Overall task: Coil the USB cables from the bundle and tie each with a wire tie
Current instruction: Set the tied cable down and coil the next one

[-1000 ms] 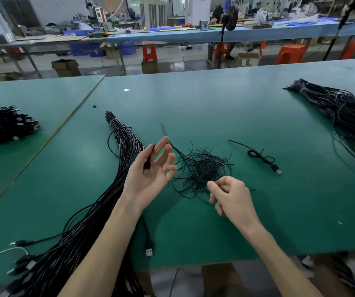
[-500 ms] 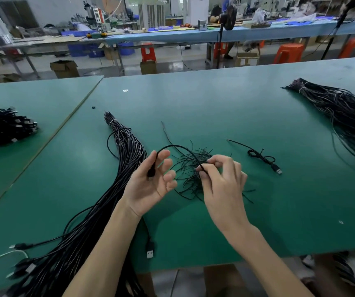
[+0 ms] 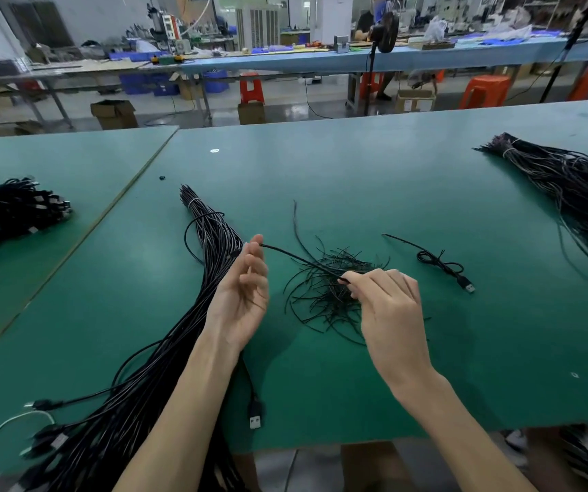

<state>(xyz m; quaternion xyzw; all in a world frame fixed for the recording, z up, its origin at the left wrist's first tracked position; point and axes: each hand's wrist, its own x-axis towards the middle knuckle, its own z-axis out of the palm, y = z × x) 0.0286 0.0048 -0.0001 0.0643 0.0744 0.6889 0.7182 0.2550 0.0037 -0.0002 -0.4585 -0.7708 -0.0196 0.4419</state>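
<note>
step: starting coil, 1 USB cable (image 3: 299, 259) | L hand (image 3: 239, 292) grips its end, R hand (image 3: 388, 307) pinches it farther along | next: prob. wind even loops, keep tension

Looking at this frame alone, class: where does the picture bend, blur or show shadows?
Head view: the wide lens bows the far edge of the table and the bench; the bundle blurs at its lower-left ends, while the cable between left hand and right hand is sharp; soft shadows lie under both.
</note>
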